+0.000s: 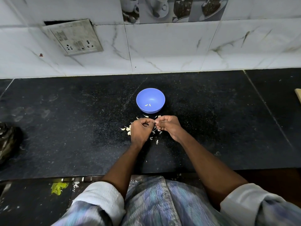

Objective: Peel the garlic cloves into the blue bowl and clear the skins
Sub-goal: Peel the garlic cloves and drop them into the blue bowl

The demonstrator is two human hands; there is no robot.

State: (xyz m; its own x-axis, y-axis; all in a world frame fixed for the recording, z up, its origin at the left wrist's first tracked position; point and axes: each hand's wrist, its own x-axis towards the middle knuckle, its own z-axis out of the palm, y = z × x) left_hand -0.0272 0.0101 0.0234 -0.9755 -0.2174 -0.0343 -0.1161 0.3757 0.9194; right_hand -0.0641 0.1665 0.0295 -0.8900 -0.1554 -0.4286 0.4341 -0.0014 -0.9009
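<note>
Bench: black speckled stone slab, flat and polished, dusty in places, backed by a white marble-pattern tiled wall carrying a grey switch plate.

Blue bowl: smooth round plastic, upright at mid-bench, just beyond the hands. Two small pale peeled cloves lie at its bottom.

Left hand: fingers curled inward, thumb and fingertips meeting the right hand at the centre. Right hand: likewise curled, pinching a small pale piece held between both hands. Whether that piece is a clove or only its skin is too small to tell.

Garlic cloves: a small cluster of pale, curved pieces lies on the bench just left of the left hand, partly hidden by it.

Skins: thin, papery white flakes scattered on the bench beneath and around both hands, a few reaching toward the bowl.

Assessment: the peeling step is in hand and the task appears early, with two cloves in the bowl and a cluster unpeeled. The next move likely calls for stripping the skin free, then a short forward reach to drop the clove in the bowl. Skin clearing is not yet begun.
</note>
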